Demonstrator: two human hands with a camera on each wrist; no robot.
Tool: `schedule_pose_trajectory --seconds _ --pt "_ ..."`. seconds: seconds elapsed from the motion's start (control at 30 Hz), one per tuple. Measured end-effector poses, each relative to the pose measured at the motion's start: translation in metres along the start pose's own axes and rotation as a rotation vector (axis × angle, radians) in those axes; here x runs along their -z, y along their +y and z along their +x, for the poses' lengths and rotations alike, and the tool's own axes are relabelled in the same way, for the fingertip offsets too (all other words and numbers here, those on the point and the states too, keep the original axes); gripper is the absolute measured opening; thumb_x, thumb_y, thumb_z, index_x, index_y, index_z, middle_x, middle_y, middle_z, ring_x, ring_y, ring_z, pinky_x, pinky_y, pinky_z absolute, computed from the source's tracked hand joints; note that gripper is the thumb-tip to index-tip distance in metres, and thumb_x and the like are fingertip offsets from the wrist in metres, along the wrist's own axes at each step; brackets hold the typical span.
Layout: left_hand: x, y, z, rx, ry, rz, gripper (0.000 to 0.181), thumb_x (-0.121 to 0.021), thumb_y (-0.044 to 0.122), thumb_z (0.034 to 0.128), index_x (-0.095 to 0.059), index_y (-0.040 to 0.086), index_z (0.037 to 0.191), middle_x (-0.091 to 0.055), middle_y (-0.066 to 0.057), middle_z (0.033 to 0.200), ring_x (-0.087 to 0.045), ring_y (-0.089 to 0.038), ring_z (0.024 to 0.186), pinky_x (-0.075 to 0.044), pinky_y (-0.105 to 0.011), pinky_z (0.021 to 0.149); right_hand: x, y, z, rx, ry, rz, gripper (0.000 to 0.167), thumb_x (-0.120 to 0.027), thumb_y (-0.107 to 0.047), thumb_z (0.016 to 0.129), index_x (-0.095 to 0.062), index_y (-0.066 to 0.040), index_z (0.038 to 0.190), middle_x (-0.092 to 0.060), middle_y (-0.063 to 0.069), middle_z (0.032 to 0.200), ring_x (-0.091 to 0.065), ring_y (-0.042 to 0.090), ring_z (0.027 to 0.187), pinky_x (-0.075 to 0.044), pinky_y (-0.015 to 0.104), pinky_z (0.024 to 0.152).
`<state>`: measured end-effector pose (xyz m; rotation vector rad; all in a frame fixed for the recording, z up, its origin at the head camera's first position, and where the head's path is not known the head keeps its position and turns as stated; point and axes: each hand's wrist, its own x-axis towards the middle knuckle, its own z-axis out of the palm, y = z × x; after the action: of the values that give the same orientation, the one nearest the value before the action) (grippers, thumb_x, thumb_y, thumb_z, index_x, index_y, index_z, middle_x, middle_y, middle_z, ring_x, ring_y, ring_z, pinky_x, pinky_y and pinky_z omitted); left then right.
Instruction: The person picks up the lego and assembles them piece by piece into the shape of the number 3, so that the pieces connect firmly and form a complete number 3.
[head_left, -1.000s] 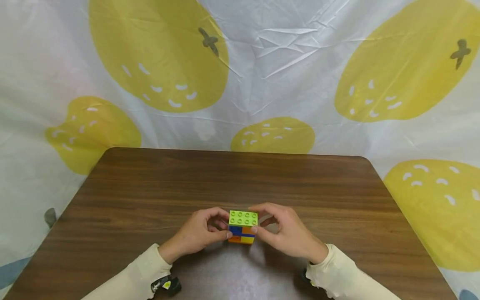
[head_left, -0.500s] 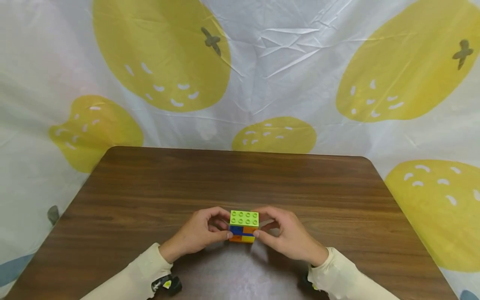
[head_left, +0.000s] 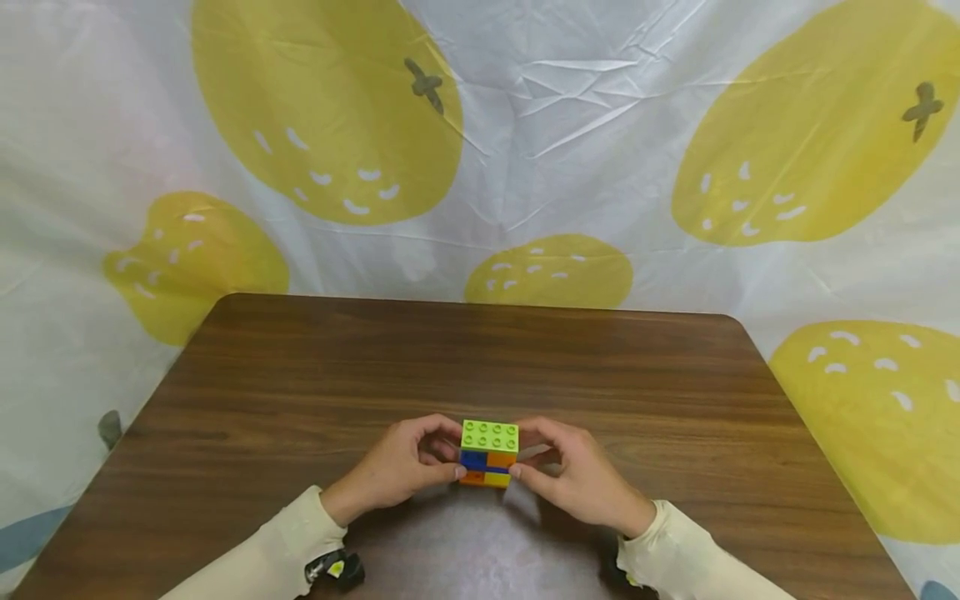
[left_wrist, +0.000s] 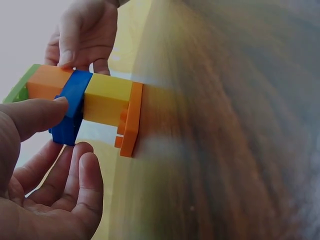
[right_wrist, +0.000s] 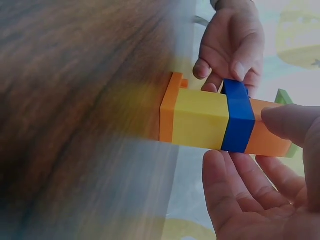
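A toy brick stack [head_left: 490, 436] stands upright on the table between both hands. Its lime-green studded plate [head_left: 476, 433] is on top. Beneath come an orange block [right_wrist: 270, 142], a flat blue plate [right_wrist: 240, 117], a yellow block [right_wrist: 200, 117] and a thin orange plate [left_wrist: 132, 120] at the bottom. Gaps show at the stack's left side, beside the orange and yellow blocks. My left hand [head_left: 397, 467] pinches the blue plate's left end between thumb and fingers. With its thumb on the orange block, my right hand [head_left: 581, 475] grips the stack's right side, fingers behind.
The brown wood-grain table [head_left: 480, 358] has rounded far corners. Behind it hangs a white cloth [head_left: 570, 167] printed with large yellow fruit. A black wrist device [head_left: 335, 568] sits at the left sleeve.
My right hand's fingertip has come down from the green plate's far right corner to the stack's side, and the thumb has slid slightly lower. The left hand keeps its hold.
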<state>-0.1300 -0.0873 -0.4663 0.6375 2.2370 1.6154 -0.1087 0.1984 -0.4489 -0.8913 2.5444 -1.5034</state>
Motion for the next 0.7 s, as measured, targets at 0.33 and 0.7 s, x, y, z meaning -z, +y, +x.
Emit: schedule_pose_trajectory --seconds 0.33,0.7 --pt "-0.0021 0.0014 0.0022 0.012 -0.005 -0.061 0.040 -0.084 0.013 0.0903 -0.068 0.000 0.124 -0.073 -0.015 0.113 -0.071 -0.017 0.099 -0.060 -0.023 0.085 -0.0035 0.0038 -0.0015 0.025 0.041 0.057 0.041 -0.082 -0.005 0.092 -0.066 -0.009 0.130 -0.077 0.012 0.116 -0.076 0.024 0.103 -0.065 0.036 0.084" --pt "-0.0042 0.0069 0.0042 0.038 -0.003 -0.038 0.040 -0.080 0.022 0.0957 -0.068 0.005 0.130 -0.073 -0.011 0.119 -0.071 -0.019 0.104 -0.061 -0.026 0.088 0.0014 0.0032 0.0004 0.010 0.075 0.028 0.041 -0.081 -0.007 0.093 -0.067 -0.004 0.131 -0.078 0.008 0.112 -0.076 0.017 0.096 -0.064 0.033 0.084"
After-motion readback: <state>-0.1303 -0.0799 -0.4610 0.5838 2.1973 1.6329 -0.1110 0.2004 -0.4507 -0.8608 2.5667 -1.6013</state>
